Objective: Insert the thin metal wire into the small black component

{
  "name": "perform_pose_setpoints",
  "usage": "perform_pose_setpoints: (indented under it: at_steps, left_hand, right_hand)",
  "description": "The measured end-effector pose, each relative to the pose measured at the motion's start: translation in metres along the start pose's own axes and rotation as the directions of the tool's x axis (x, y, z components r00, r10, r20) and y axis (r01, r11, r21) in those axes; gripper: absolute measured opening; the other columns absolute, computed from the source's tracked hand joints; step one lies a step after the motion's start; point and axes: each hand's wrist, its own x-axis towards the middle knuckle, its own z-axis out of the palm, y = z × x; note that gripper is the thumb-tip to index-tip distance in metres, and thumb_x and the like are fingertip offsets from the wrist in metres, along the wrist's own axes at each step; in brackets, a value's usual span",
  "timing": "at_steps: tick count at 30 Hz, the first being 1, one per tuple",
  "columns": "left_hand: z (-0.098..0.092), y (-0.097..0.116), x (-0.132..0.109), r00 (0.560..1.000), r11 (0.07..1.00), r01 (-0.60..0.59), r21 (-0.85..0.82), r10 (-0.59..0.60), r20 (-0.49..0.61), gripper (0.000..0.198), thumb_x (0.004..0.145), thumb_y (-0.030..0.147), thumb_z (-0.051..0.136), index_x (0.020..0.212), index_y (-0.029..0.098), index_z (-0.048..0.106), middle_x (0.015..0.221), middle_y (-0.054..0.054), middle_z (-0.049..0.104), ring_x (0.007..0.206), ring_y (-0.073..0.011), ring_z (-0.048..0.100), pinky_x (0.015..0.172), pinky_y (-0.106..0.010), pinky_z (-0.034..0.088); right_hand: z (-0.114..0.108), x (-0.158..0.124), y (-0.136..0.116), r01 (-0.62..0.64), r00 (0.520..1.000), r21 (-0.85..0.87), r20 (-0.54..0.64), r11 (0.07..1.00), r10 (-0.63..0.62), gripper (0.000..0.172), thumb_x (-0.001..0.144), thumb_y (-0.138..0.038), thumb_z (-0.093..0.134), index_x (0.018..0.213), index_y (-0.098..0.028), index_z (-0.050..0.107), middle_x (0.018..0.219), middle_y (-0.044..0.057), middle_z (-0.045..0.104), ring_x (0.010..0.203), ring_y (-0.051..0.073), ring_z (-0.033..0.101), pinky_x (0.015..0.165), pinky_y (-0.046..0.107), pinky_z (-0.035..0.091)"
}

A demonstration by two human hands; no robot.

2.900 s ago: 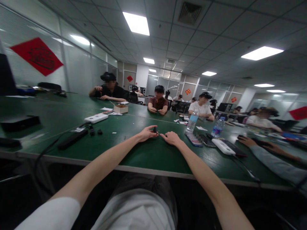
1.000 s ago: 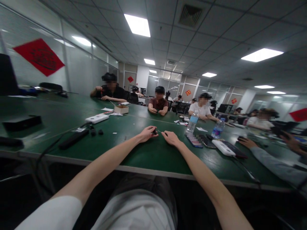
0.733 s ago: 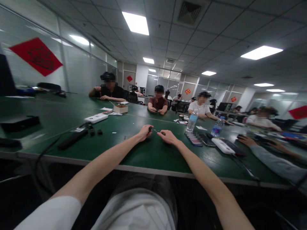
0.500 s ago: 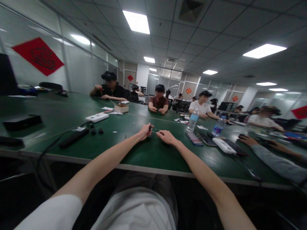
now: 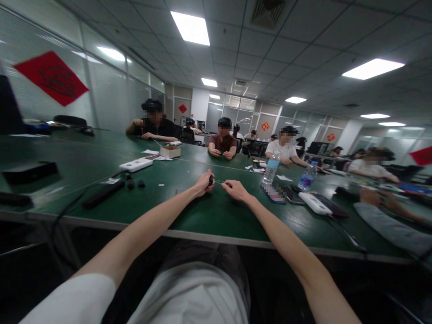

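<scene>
Above the green table [image 5: 202, 216], my left hand [image 5: 203, 183] is closed round a small dark object [image 5: 211, 179], its thumb pointing up. Fingers cover most of that object, so its kind does not show. A thin, pale, rod-like piece [image 5: 218, 182] stretches from it toward my right hand [image 5: 235, 190]. That hand is closed in a pinch close by on the right; what its fingertips hold is too small to make out. A narrow gap separates the two hands.
Two plastic bottles, a clear bottle [image 5: 271, 168] and a purple-labelled bottle [image 5: 307, 176], stand on the right near phones and a white power strip [image 5: 315, 204]. Another power strip [image 5: 137, 165], a cardboard box [image 5: 170, 151] and black pieces lie left. Co-workers sit around; a grey sleeve [image 5: 388, 225] rests at right.
The gap between my hands looks slightly wider, while both stay closed. At the right, the grey-sleeved person's hand has drawn back from a black object on the table.
</scene>
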Motion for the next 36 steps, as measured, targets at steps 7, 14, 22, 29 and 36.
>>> perform_pose_setpoints:
  at_steps: [7,14,22,29,36]
  left_hand:
    - [0.002,0.002,-0.001,0.999,0.998,-0.023,0.059,0.025,-0.026,0.047,0.091,0.063,0.037,0.090,0.018,0.051,0.047,0.006,0.043,0.030,-0.0057,0.030,0.036,-0.016,0.018]
    - [-0.001,-0.002,0.003,0.992,0.984,-0.065,0.163,0.081,-0.096,0.046,0.095,0.055,0.035,0.078,0.017,0.053,0.045,0.003,0.046,0.033,-0.0076,0.037,0.035,-0.017,0.021]
    - [-0.004,-0.003,0.004,0.969,0.963,-0.120,0.242,0.166,-0.181,0.044,0.095,0.055,0.035,0.077,0.018,0.052,0.043,0.006,0.041,0.032,-0.0085,0.037,0.036,-0.018,0.022]
    - [-0.002,-0.006,0.005,0.955,0.952,-0.146,0.269,0.207,-0.214,0.041,0.097,0.050,0.033,0.076,0.019,0.049,0.042,0.006,0.040,0.032,-0.0098,0.038,0.037,-0.019,0.026]
    - [-0.002,-0.006,0.006,0.939,0.949,-0.141,0.283,0.219,-0.267,0.035,0.098,0.043,0.033,0.078,0.019,0.049,0.042,0.007,0.040,0.033,-0.0110,0.039,0.039,-0.020,0.027]
  right_hand:
    - [-0.002,-0.001,-0.006,-0.031,0.999,-0.007,0.035,0.999,0.032,0.034,0.094,-0.040,0.047,0.084,-0.017,0.071,0.083,0.003,0.068,0.075,0.014,0.056,0.068,0.022,0.036]
    - [0.000,0.000,-0.001,0.016,0.998,-0.043,0.056,0.999,-0.013,0.036,0.094,-0.040,0.046,0.083,-0.017,0.070,0.080,0.003,0.068,0.071,0.013,0.055,0.067,0.022,0.035]
    - [0.007,0.001,-0.010,-0.005,0.999,-0.046,0.042,0.999,0.007,0.035,0.095,-0.038,0.045,0.082,-0.018,0.070,0.084,0.003,0.069,0.074,0.014,0.057,0.068,0.022,0.035]
    - [0.012,0.003,-0.019,-0.030,0.998,-0.017,0.052,0.999,0.031,0.030,0.095,-0.032,0.045,0.082,-0.020,0.070,0.086,0.002,0.069,0.078,0.015,0.059,0.072,0.022,0.037]
    - [0.024,0.005,-0.024,-0.162,0.987,0.039,0.026,0.986,0.161,0.033,0.093,-0.035,0.045,0.076,-0.020,0.070,0.080,0.002,0.069,0.074,0.015,0.059,0.066,0.022,0.036]
